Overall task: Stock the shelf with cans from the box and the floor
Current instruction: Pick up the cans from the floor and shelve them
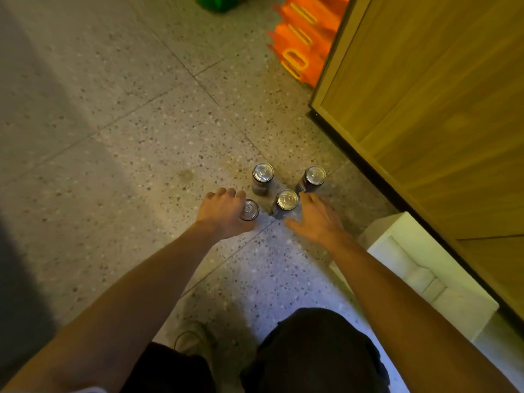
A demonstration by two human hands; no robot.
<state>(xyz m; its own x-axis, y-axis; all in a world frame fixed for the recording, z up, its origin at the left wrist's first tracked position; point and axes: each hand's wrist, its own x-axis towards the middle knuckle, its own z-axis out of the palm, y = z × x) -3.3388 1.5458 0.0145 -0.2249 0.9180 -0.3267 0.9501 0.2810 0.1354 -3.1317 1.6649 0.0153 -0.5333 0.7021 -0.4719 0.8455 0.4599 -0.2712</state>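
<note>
Several dark cans with silver tops stand upright on the speckled floor. My left hand [224, 212] curls around the near-left can [250, 209], fingers wrapped over its far side. My right hand [317, 218] is spread, thumb and fingers apart, beside the middle can [287, 200] and touching none that I can tell. Two more cans stand farther off: one at the back left [263, 174] and one at the back right [314, 177].
A wooden shelf unit [425, 109] with a dark base edge rises on the right. A white box [419, 268] sits at its foot, near my right arm. Orange packages [303, 43] and a green one [218, 1] lie beyond. My knees are below.
</note>
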